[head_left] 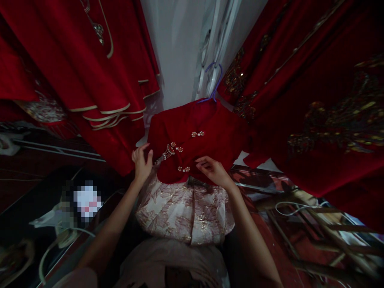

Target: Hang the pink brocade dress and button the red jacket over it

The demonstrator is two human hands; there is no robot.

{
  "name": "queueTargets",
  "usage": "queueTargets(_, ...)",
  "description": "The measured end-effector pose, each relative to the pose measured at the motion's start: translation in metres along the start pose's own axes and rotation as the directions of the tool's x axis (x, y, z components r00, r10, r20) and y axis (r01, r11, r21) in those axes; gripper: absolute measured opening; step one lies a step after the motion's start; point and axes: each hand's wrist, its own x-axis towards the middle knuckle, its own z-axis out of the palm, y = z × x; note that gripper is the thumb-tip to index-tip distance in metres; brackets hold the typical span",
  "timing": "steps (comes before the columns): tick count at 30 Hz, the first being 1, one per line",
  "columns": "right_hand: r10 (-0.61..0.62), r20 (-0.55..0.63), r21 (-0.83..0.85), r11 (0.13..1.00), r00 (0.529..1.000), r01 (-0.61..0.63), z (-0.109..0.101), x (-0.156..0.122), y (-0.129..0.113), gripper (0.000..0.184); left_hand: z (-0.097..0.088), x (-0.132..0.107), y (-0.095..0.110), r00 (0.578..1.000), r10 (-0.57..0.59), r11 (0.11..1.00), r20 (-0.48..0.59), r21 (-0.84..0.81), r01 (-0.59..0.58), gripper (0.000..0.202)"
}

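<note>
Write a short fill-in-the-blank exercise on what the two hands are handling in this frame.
1. The left hand and right hand both touch a jacket whose colour is ____.
2. The jacket hangs on a hanger whose colour is ____.
3. Of the three pearl clasps on the jacket's front, the right hand's fingertips lie beside the ____ one.

Missing words: red; purple; lowest.
</note>
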Motion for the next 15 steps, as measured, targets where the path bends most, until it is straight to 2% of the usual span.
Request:
queueTargets(2,-0.002,-0.013,-0.008,1.0,1.0,0.002,-0.004,-0.001,-0.004,0.023,0.003,-0.007,0.03,0.997,0.074,0.988,0.033,-0.141,-0.068,0.033)
queueTargets(4,0.002,-0.022,-0.009,1.0,1.0,-0.003,-0.006,-0.002,-0.006,0.023,0.005,-0.014,0.052,0.964,0.18,0.955,0.197,-0.27,-0.123,0.026)
queueTargets(5,0.003,-0.022,-0.009,1.0,1.0,-0.003,-0.006,-0.002,-0.006,0.024,0.006,-0.018,0.06,0.922,0.248,0.938,0.299,-0.313,-0.15,0.024)
queueTargets(7,0.0,-0.014,-0.005,1.0,1.0,0.0,-0.007,-0.003,-0.004,0.024,0.008,-0.025,0.07,0.81,0.362,0.915,0.461,-0.34,-0.216,0.019)
queueTargets(8,-0.003,-0.008,-0.003,1.0,1.0,0.003,-0.007,-0.002,-0.004,0.024,0.01,-0.029,0.073,0.764,0.397,0.91,0.508,-0.327,-0.255,0.016)
queueTargets(9,-0.007,-0.004,-0.001,1.0,1.0,0.007,-0.007,-0.002,-0.003,0.024,0.012,-0.032,0.074,0.738,0.414,0.907,0.532,-0.303,-0.291,0.016)
queueTargets(15,-0.036,0.015,-0.022,0.999,0.999,0.036,-0.004,-0.001,0.0,0.021,0.018,-0.039,0.069,0.715,0.423,0.9,0.557,-0.167,-0.403,0.016)
